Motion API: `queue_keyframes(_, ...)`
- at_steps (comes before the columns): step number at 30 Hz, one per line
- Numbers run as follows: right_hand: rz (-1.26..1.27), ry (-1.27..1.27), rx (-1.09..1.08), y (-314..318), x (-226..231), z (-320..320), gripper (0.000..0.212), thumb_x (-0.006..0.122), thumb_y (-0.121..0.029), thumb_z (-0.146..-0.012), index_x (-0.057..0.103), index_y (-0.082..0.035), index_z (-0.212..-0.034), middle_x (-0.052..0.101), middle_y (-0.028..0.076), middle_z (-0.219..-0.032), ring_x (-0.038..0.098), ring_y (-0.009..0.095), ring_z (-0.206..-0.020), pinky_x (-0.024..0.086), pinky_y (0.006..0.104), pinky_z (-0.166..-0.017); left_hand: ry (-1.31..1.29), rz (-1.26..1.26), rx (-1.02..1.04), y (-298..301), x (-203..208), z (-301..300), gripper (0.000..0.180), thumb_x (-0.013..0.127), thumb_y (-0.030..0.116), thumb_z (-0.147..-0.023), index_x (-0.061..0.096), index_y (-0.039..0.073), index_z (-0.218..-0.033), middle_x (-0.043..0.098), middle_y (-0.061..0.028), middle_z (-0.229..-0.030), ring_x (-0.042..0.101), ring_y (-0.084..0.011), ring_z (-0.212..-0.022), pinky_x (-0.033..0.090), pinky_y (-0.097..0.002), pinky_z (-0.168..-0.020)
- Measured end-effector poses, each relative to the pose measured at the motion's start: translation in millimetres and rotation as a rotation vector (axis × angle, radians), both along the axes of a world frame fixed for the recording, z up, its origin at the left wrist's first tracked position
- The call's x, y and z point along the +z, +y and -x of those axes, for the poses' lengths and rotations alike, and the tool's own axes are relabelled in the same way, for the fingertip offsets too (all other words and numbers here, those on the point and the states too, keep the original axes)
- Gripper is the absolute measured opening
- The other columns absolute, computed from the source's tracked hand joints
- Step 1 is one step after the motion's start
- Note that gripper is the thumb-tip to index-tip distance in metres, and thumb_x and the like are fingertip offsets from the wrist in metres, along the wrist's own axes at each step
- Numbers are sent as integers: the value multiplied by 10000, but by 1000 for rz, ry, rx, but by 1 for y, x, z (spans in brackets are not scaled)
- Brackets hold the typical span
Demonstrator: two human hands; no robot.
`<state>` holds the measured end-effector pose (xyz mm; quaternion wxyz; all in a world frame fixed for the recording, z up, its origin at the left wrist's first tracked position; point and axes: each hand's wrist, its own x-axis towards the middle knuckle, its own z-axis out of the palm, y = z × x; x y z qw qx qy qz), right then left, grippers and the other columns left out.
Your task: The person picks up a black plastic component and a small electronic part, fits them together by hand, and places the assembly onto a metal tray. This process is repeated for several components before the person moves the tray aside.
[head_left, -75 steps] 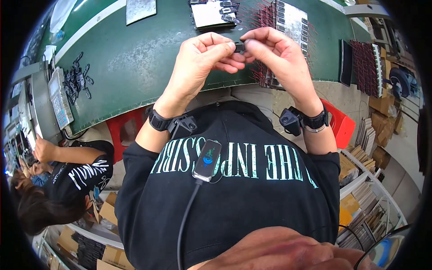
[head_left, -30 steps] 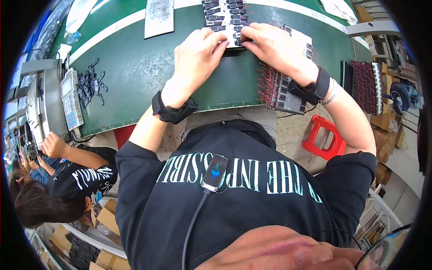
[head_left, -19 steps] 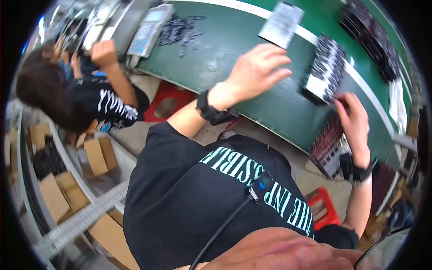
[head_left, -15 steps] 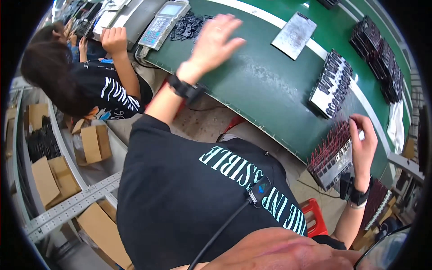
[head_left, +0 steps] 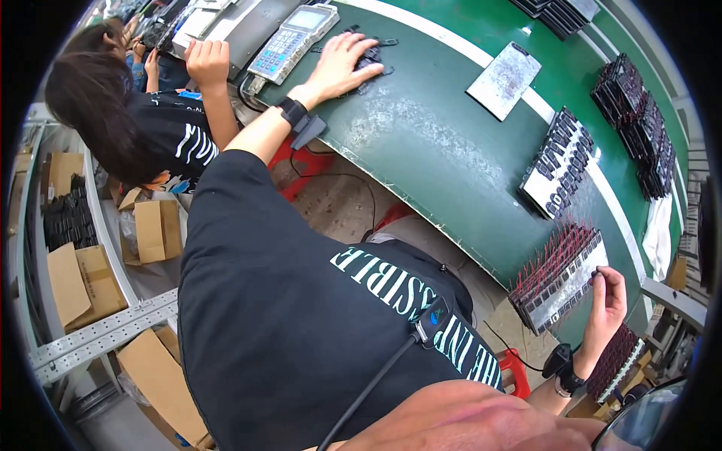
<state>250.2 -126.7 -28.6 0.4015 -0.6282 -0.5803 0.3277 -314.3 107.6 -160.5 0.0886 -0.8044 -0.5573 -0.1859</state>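
My left hand (head_left: 340,74) lies palm down over a pile of small black parts (head_left: 370,57) on the green table, its fingers stretched out and apart. The palm hides much of the pile. On the right, the thumb and index finger of my right hand (head_left: 609,301) pinch together at the edge of a pale metal plate (head_left: 577,279). A small dark piece shows between those fingertips, too small to name. Rows of small black parts with thin red wires (head_left: 553,259) standing up line that plate.
A keypad device with a screen (head_left: 292,43) stands left of the pile. Farther right are a bare plate (head_left: 504,81), a plate with black parts (head_left: 556,161) and stacked loaded plates (head_left: 635,124). A co-worker (head_left: 143,120) sits at left, near open cardboard boxes (head_left: 158,229).
My left hand has come down from above the table onto the pile of black parts. My right hand has shifted along the wired plate's edge, its fingertips now against it. The whole view has shifted slightly.
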Motion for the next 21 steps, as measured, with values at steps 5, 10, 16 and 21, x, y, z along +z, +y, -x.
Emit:
queue_keyframes(5, 7, 26, -14, -9, -5, -7, 122, 597, -60, -996, 639, -2, -1095, 616, -9, -997, 563, 62, -897, 454, 208, -833, -136, -28, -100, -30, -7, -71, 576, 539, 480, -978, 523, 76, -1388, 459, -194, -1462, 376, -367, -1393, 245, -478, -1188)
queue_keyframes(10, -28, 45, -39, -25, -4, -19, 128, 591, -62, -999, 639, 3, -1098, 617, -3, -999, 567, 71, -895, 454, 211, -832, -171, -44, -78, -19, 9, -65, 580, 498, 479, -996, 548, 23, -1351, 490, -226, -1430, 393, -370, -1384, 248, -478, -1185)
queue_keyframes(16, -58, 58, -137, -40, -4, -32, 132, 587, -60, -1000, 643, 8, -1098, 619, 10, -999, 574, 94, -887, 453, 228, -837, -272, -53, 273, 6, -30, 23, 601, 467, 497, -1009, 547, 18, -1363, 465, -226, -1471, 392, -371, -1398, 267, -479, -1176)
queue_keyframes(21, -37, 89, -182, -47, -8, -28, 131, 589, -61, -997, 646, 6, -1094, 622, 18, -993, 576, 102, -884, 452, 234, -842, -393, 77, 64, -3, -17, -37, 574, 449, 474, -1028, 509, 51, -1412, 437, -198, -1505, 359, -374, -1423, 252, -451, -1187)
